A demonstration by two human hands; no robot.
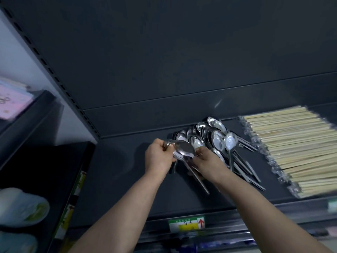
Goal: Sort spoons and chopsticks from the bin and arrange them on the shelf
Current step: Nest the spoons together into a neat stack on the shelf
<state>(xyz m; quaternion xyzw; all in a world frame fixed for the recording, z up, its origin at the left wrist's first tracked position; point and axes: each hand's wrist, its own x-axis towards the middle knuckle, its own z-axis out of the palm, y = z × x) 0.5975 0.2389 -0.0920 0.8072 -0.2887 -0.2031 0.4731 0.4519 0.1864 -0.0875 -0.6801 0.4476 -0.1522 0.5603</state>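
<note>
Fingers of the left hand (158, 156) and right hand (208, 162) grip a bunch of shiny steel spoons (184, 150), probably squaring them for the fanned spoon pile (216, 136) just right.

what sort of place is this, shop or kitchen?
Most likely a shop aisle: a dark metal shelf on a slotted upright, a printed label with a red arrow on its front edge, and spoons beside wrapped chopsticks laid out like stock.
</note>
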